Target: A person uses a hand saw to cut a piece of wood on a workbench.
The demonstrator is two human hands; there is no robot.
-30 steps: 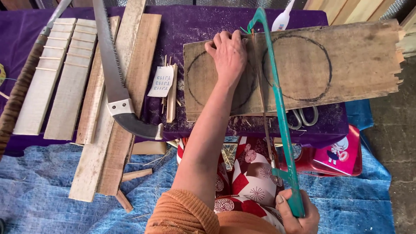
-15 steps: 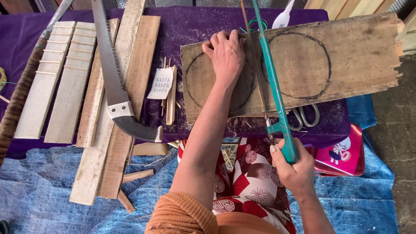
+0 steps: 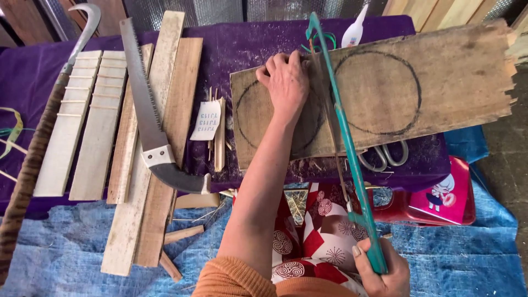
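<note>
**Hazards: sawing a marked board between two circles**

The left hand (image 3: 286,82) is pressing flat on the board (image 3: 451,82), fingers spread and closed on nothing, and is lying just beside the blade line. The right hand (image 3: 382,272) is clamping the handle of the teal frame saw (image 3: 346,137), low and near the body. The saw is crossing the board between the two drawn circles (image 3: 378,92), with its far end past the board's back edge.

Risks, judged from this position:

- Blade contact. The left fingers are resting close to the blade; a jump out of the kerf is likely to bring the teeth onto them.
- Board shift. Only one palm is holding the board on the purple tabletop (image 3: 231,49), and its right end is overhanging. Any binding could pivot it.
- Line drift. The blade is running near both circle lines; a tilted stroke could cut into either outline.
- Blade twist. The frame is long and thin, so side force from the right hand could bend or snap the blade.
- Clutter. Scissors (image 3: 385,157) are lying just under the board's near edge, and a curved pruning saw (image 3: 148,115) is lying on planks (image 3: 82,121) to the left, teeth exposed.
</note>
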